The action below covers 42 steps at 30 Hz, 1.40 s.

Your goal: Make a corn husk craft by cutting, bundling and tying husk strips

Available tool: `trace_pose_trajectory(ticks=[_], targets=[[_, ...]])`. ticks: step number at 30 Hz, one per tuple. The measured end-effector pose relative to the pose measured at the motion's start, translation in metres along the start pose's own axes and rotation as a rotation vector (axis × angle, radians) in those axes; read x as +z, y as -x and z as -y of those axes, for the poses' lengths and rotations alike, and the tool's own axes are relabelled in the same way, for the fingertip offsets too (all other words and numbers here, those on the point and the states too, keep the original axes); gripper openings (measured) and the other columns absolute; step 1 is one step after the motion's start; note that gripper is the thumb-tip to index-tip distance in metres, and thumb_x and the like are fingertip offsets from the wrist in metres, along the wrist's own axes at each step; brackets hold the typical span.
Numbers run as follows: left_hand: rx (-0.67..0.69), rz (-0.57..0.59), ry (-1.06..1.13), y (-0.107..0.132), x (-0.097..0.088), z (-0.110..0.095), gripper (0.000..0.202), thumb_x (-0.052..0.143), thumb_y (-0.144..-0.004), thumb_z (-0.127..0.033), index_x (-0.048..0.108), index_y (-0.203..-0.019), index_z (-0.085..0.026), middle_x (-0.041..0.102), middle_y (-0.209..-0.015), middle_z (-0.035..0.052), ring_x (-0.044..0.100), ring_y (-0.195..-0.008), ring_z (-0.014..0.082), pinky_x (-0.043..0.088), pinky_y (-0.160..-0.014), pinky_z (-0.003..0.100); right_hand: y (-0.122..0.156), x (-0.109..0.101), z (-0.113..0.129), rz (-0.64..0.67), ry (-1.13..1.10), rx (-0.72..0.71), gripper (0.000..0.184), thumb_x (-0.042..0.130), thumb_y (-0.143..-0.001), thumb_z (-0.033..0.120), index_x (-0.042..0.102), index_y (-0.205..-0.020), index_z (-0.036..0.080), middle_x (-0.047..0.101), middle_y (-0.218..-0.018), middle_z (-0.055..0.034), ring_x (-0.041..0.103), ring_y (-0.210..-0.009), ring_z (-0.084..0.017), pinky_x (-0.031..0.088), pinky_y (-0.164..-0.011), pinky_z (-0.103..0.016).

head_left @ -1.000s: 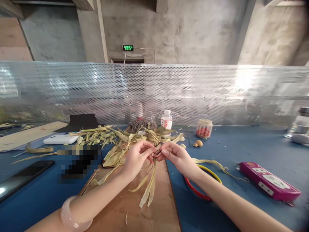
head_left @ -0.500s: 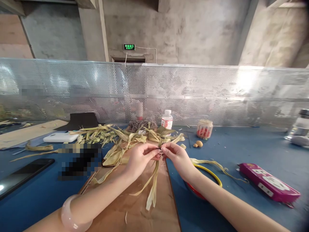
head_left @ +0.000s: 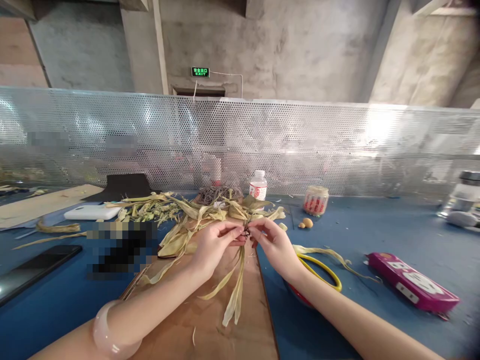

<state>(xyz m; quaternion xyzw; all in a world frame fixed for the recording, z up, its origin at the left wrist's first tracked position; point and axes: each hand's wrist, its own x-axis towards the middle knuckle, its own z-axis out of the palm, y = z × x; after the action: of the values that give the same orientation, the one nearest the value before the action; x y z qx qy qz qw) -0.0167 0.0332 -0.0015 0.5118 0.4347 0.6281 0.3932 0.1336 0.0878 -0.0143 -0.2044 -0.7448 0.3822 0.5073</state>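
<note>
My left hand (head_left: 219, 241) and my right hand (head_left: 270, 242) meet over the board, fingertips pinched close together. Between them is a thin dark cord (head_left: 246, 232), a small loop of it showing at a bundle of dried corn husks (head_left: 234, 297). Long pale husk strips hang below my fingers toward me. Exactly how the cord runs round the husks is hidden by my fingertips. More dried husks (head_left: 178, 242) lie spread just behind and left of my hands.
Under the work is a brown board (head_left: 210, 330) on a blue table. Around it are a phone (head_left: 41, 270), a white bottle (head_left: 258, 185), a jar (head_left: 315, 201), a yellow ring (head_left: 330, 272), a purple pouch (head_left: 412, 285) and a tangle of grey string (head_left: 221, 194).
My fingertips have drawn slightly apart, and a dark loop of cord now shows between them. The whole view has shifted a little; the husks hang much as before.
</note>
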Motion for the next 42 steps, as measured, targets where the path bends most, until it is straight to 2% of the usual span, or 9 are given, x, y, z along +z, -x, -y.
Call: trace_pose_trajectory(ticks=[7,13,16,19,22,27,31,35,42], targets=[[0.001,0.04,0.036,-0.001,-0.002,0.003,0.022,0.069,-0.072,-0.03,0.07,-0.089,-0.016,0.071,-0.083,0.005,0.066,-0.073,0.0154,0.055,-0.077,0.033,-0.003,-0.011,-0.005,-0.056,0.578,-0.471,0.029,0.042,-0.091,0.015,0.064,-0.106,0.024,0.052,-0.092,-0.0062,0.054,-0.08,-0.015,0.049,-0.072,-0.028],[0.006,0.083,0.026,0.0,-0.002,0.002,0.018,0.068,-0.074,-0.029,0.069,-0.086,-0.016,0.069,-0.08,0.0038,0.064,-0.071,0.0138,0.054,-0.073,0.029,-0.002,-0.015,-0.006,-0.073,0.831,-0.621,0.028,0.044,-0.088,0.01,0.066,-0.099,0.023,0.052,-0.09,-0.0058,0.05,-0.073,-0.014,0.046,-0.065,-0.025],[0.009,0.11,-0.031,-0.001,-0.003,0.003,0.018,0.066,-0.075,-0.03,0.069,-0.086,-0.016,0.068,-0.077,0.0039,0.061,-0.067,0.0126,0.05,-0.06,0.022,-0.002,-0.016,-0.003,-0.067,0.862,-0.653,0.025,0.046,-0.089,0.011,0.066,-0.097,0.022,0.053,-0.088,-0.0055,0.05,-0.073,-0.014,0.045,-0.065,-0.025],[0.045,0.103,-0.134,-0.002,-0.006,0.003,0.02,0.064,-0.077,-0.033,0.069,-0.086,-0.016,0.067,-0.075,0.0031,0.05,-0.053,0.0074,0.037,-0.045,0.017,-0.003,-0.016,0.001,-0.058,0.827,-0.657,0.02,0.046,-0.09,0.014,0.065,-0.095,0.018,0.054,-0.088,-0.0067,0.051,-0.08,-0.016,0.046,-0.072,-0.027],[0.05,0.076,-0.246,-0.001,-0.007,0.003,0.024,0.063,-0.077,-0.037,0.068,-0.085,-0.016,0.066,-0.073,0.0024,0.039,-0.046,0.0048,0.029,-0.041,0.017,-0.003,-0.014,0.003,0.002,0.771,-0.636,0.019,0.045,-0.09,0.016,0.062,-0.097,0.018,0.057,-0.09,-0.0078,0.051,-0.085,-0.018,0.047,-0.078,-0.031],[0.042,0.047,-0.315,-0.001,-0.007,0.003,0.025,0.063,-0.075,-0.039,0.068,-0.08,-0.015,0.066,-0.072,0.0028,0.039,-0.045,0.0056,0.03,-0.042,0.018,-0.003,-0.009,0.002,0.052,0.68,-0.542,0.016,0.046,-0.088,0.014,0.062,-0.089,0.018,0.062,-0.083,-0.0067,0.051,-0.083,-0.02,0.048,-0.076,-0.034],[0.027,0.042,-0.344,-0.003,-0.008,0.007,0.026,0.063,-0.076,-0.04,0.068,-0.081,-0.015,0.067,-0.076,0.0044,0.043,-0.049,0.0076,0.032,-0.042,0.019,0.0,-0.005,0.005,-0.004,0.49,-0.249,0.01,0.054,-0.083,0.016,0.063,-0.081,0.019,0.063,-0.076,-0.0034,0.055,-0.073,-0.017,0.048,-0.069,-0.03],[-0.007,0.028,-0.336,-0.005,-0.009,0.009,0.023,0.062,-0.075,-0.036,0.066,-0.079,-0.014,0.066,-0.074,0.0038,0.048,-0.05,0.0088,0.034,-0.042,0.019,0.0,-0.003,0.008,0.047,0.247,0.061,0.011,0.055,-0.082,0.024,0.065,-0.082,0.019,0.068,-0.078,-0.0019,0.06,-0.069,-0.015,0.048,-0.067,-0.028],[-0.029,0.022,-0.298,-0.005,-0.008,0.01,0.022,0.062,-0.074,-0.034,0.066,-0.078,-0.012,0.06,-0.063,0.0008,0.047,-0.045,0.0082,0.037,-0.043,0.02,0.001,0.0,0.006,0.084,0.156,0.165,0.015,0.054,-0.081,0.028,0.064,-0.085,0.018,0.069,-0.084,-0.0037,0.062,-0.078,-0.017,0.046,-0.071,-0.03]])
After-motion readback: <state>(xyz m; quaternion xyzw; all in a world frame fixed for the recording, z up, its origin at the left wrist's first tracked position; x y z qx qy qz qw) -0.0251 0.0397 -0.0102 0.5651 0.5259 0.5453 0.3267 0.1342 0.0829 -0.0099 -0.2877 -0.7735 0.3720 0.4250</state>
